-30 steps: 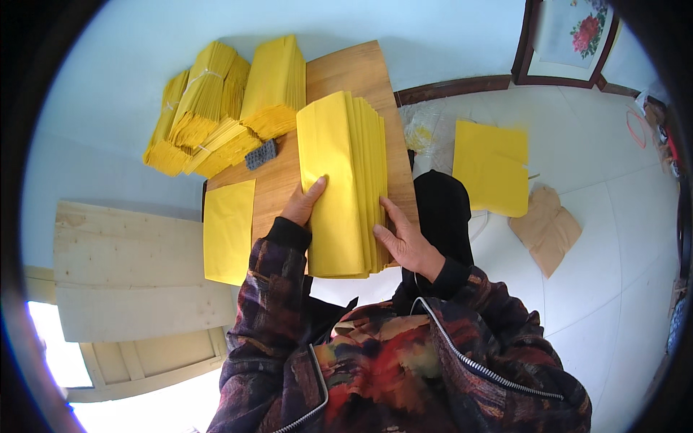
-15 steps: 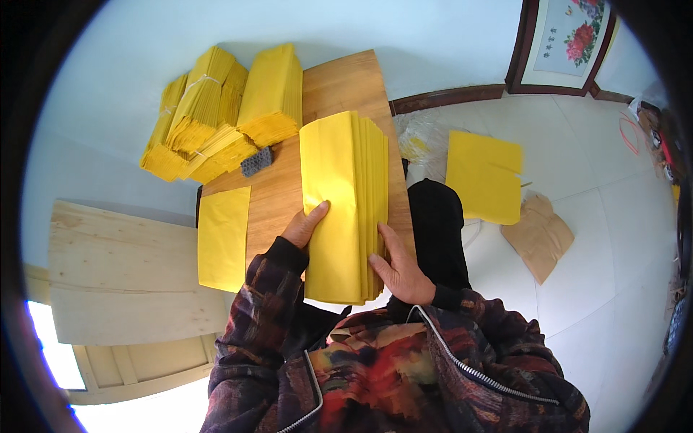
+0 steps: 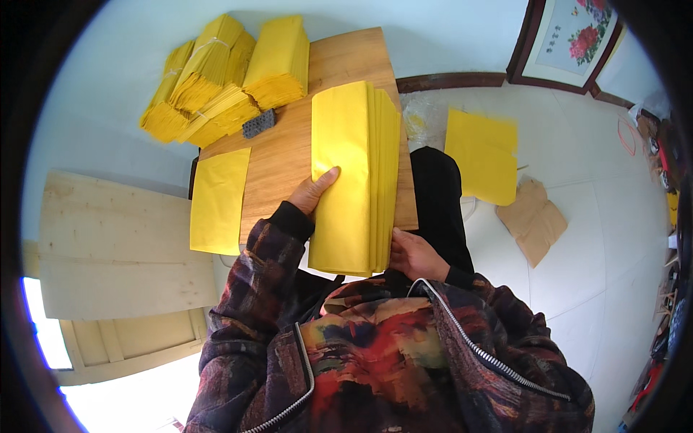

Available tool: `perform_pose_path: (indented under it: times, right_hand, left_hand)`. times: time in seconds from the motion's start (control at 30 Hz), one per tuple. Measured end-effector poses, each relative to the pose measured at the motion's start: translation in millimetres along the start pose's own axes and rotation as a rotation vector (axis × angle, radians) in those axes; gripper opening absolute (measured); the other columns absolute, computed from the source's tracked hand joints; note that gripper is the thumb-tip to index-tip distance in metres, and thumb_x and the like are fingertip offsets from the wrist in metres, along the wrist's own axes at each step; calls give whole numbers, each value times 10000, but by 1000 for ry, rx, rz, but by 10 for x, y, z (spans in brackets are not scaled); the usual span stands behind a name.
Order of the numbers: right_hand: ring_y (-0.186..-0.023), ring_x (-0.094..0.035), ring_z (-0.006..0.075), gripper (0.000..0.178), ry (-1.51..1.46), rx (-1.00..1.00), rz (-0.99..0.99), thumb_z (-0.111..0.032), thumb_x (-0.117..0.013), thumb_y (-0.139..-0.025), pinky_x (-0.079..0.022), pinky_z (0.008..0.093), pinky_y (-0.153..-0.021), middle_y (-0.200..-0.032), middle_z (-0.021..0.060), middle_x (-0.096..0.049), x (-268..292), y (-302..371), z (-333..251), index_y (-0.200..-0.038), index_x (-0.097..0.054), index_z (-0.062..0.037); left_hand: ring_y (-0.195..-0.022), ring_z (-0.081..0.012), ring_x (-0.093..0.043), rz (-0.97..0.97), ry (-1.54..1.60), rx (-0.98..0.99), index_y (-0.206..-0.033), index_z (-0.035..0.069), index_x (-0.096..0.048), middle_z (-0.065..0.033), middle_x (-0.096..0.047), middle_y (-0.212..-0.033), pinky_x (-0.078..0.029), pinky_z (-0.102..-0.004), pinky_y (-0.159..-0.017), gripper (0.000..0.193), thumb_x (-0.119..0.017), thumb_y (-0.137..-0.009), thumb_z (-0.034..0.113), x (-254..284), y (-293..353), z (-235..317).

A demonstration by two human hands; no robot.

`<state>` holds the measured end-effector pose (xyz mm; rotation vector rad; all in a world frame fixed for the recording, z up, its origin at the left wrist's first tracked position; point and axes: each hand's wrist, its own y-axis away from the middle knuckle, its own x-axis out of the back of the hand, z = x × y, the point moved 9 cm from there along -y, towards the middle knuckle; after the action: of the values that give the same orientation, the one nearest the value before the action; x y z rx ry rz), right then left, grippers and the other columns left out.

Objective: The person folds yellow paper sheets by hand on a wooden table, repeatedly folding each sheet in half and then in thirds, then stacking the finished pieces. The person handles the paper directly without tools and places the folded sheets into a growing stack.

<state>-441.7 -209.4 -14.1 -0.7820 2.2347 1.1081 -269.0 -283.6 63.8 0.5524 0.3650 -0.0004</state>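
A thick bundle of folded yellow paper sheets [image 3: 341, 166] is held between my hands, over the near right part of the wooden table. Its layered edges fan out along the right side. My left hand [image 3: 312, 192] grips the left edge, thumb on the top face and the other fingers hidden underneath. Against the lower right edge is my right hand [image 3: 420, 257], its fingertips partly out of sight behind the layers. One flat yellow sheet [image 3: 220, 200] lies at the table's left edge.
Several yellow paper bundles [image 3: 274, 65], some tied with string, are piled at the table's back left. Beside them sits a dark grey block [image 3: 259, 124]. The wooden table [image 3: 354, 54] stands near the wall. Yellow sheets [image 3: 482, 155] and brown paper [image 3: 532, 222] are on the right.
My right hand has shifted from lying along the bundle's right side to lower down, its fingers now tucked further behind the edge. The whole view has tilted, so everything appears higher.
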Motion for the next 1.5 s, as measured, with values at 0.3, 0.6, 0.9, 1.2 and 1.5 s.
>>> perform_pose_path:
  times: [0.3,0.6,0.9,1.2,1.5]
  right_hand:
    - [-909,-612,178,495,259,87,-39,-451,-383,-986,-489,319,-834,-1107,75,-602,-150,-11,-504,-1230,-490,-33]
    - [-1164,-475,180,595,612,553,-246,-468,-423,-972,-350,295,-1001,-1242,93,-540,-592,-169,-1089,-1311,-439,21]
    - [-1076,-524,158,542,282,466,-251,-450,-366,-993,-409,296,-935,-1190,78,-551,-694,-522,-1190,-1268,-465,7]
    - [-1161,-451,154,618,664,722,-201,-339,-471,-981,-355,287,-996,-1270,89,-473,-1342,-236,-1433,-1423,-217,10]
    - [-1230,-403,164,593,715,696,-283,-357,-433,-993,-309,290,-1040,-1334,103,-433,-1635,-170,-1448,-1414,-247,17]
  left_hand:
    - [-963,-216,-614,37,304,76,-1238,38,-518,-124,-620,-1125,-517,-339,-842,590,-676,-830,433,185,114,-263]
    - [-1028,-248,-603,-114,572,9,-1277,73,-516,-121,-606,-1190,-504,-375,-892,601,-657,-834,453,223,148,-402]
    - [-967,-227,-629,-204,810,-195,-1222,88,-559,-87,-644,-1112,-538,-392,-855,552,-647,-835,471,552,-108,-650]
    - [-1055,-238,-600,-294,861,-232,-1290,95,-505,-100,-599,-1204,-508,-403,-918,542,-605,-875,429,508,305,-694]
    - [-1063,-239,-596,-192,873,-196,-1295,96,-499,-101,-594,-1212,-504,-404,-923,542,-603,-877,425,566,1042,-1079]
